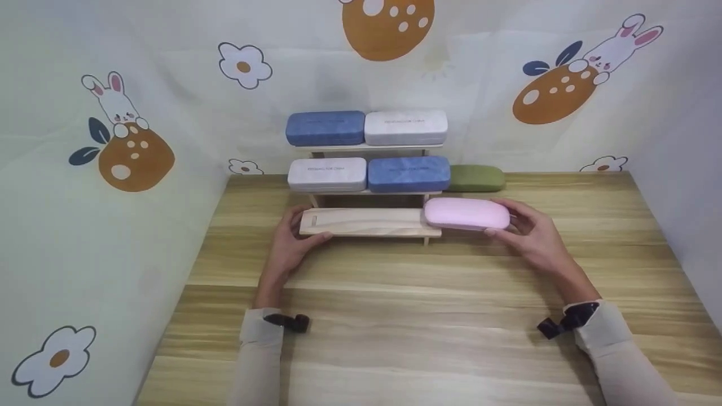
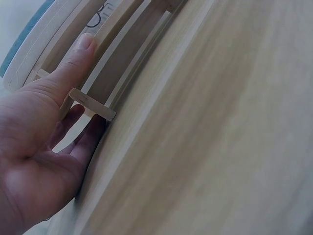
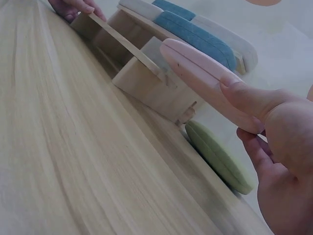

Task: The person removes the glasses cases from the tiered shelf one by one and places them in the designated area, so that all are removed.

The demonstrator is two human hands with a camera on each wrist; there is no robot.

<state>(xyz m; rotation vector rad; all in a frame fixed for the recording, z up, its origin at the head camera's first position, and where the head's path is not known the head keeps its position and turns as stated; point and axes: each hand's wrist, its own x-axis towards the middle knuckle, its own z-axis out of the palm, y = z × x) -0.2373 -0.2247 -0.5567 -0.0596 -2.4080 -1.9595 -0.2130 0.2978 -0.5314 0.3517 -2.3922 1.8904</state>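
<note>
A three-tier wooden display stand [image 1: 369,222] stands at the back of the table. My left hand [image 1: 290,242] grips the left end of its lowest shelf, with the thumb [image 2: 73,63] along the front edge and the other fingers by the side. My right hand [image 1: 536,234] holds a pink glasses case [image 1: 467,213] by its right end. The case's left end is at the right end of the lowest shelf; in the right wrist view the pink case [image 3: 205,81] appears raised off the table. Nothing else lies on that shelf.
The middle tier holds a white case [image 1: 327,173] and a blue case [image 1: 409,173]. On the top tier are another blue case [image 1: 325,128] and white case [image 1: 406,127]. A green case [image 1: 477,178] lies on the table behind right. Printed cloth walls [image 1: 186,113] surround the table [image 1: 395,316].
</note>
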